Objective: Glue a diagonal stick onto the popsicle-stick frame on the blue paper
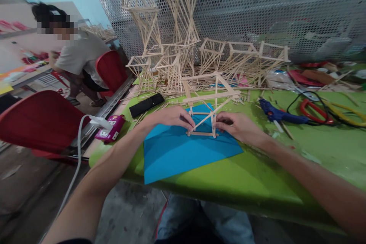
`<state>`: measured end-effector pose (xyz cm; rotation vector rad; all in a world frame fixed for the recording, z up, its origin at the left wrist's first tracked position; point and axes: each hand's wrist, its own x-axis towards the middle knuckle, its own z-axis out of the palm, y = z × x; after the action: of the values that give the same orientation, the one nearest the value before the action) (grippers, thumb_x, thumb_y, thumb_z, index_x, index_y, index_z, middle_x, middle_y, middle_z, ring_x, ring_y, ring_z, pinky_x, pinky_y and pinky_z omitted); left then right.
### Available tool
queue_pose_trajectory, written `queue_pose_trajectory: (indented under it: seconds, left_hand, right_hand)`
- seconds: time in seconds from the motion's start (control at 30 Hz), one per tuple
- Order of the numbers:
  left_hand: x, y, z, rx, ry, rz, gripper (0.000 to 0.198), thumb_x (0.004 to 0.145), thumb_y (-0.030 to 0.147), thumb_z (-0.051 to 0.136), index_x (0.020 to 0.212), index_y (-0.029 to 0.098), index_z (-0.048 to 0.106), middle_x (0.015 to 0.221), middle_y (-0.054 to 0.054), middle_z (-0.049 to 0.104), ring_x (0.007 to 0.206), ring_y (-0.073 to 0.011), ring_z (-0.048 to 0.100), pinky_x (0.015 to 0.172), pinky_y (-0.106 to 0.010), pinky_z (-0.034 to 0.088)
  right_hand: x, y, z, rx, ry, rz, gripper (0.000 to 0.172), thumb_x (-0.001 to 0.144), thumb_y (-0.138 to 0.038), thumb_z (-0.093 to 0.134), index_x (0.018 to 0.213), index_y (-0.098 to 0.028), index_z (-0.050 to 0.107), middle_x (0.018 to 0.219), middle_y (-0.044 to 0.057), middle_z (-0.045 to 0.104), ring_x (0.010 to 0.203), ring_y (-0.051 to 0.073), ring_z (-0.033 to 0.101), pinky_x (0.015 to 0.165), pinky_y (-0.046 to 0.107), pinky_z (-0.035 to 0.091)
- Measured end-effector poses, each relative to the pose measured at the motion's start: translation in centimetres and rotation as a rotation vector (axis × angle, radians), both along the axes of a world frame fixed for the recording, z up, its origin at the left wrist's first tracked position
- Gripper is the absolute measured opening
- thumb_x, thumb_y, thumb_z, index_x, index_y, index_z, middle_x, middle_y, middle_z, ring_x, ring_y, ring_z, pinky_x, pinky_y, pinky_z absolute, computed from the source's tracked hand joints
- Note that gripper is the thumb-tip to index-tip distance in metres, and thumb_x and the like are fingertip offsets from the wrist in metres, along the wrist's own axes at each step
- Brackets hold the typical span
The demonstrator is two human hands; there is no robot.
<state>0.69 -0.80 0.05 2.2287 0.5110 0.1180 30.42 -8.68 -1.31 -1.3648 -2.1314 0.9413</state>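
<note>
A small open frame of pale wooden sticks (212,95) stands on a blue sheet (183,160) in front of me. My left hand (177,117) pinches the frame at its lower left, where a slanting stick meets the base. At the lower right, my right hand (233,125) has its fingers closed on an upright stick of the same frame. The slanting stick crosses the near side from lower left to upper right. My fingers partly hide the joints they hold.
Several stick towers (185,15) and loose sticks stand behind on the green table (328,160). To the right lie a blue glue gun (280,114) and red-handled pliers or scissors (317,112). A black case (146,105) and purple power strip (110,129) lie left. A person (77,53) sits beyond.
</note>
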Motion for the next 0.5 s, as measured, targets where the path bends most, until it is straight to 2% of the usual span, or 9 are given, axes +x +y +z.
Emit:
queue_pose_trajectory:
  seconds: [0.17, 0.5]
  left_hand:
    - [-0.03, 0.03, -0.08, -0.004, 0.004, 0.020, 0.027, 0.093, 0.048, 0.077, 0.105, 0.025, 0.086, 0.102, -0.004, 0.084, 0.093, -0.0160, 0.078, 0.083, -0.020, 0.052]
    - [-0.04, -0.02, 0.09, -0.013, -0.002, 0.004, 0.026, 0.094, 0.047, 0.076, 0.104, 0.025, 0.087, 0.101, -0.005, 0.084, 0.091, -0.0168, 0.078, 0.084, -0.021, 0.052]
  right_hand:
    - [0.30, 0.18, -0.33, 0.029, -0.010, 0.009, 0.022, 0.095, -0.046, 0.068, 0.097, -0.025, 0.074, 0.096, 0.003, 0.081, 0.085, 0.021, 0.073, 0.077, 0.033, 0.054]
    - [0.36, 0.22, -0.24, 0.009, -0.003, 0.012, 0.020, 0.094, -0.044, 0.070, 0.096, -0.025, 0.074, 0.094, 0.003, 0.081, 0.084, 0.021, 0.074, 0.076, 0.033, 0.054]
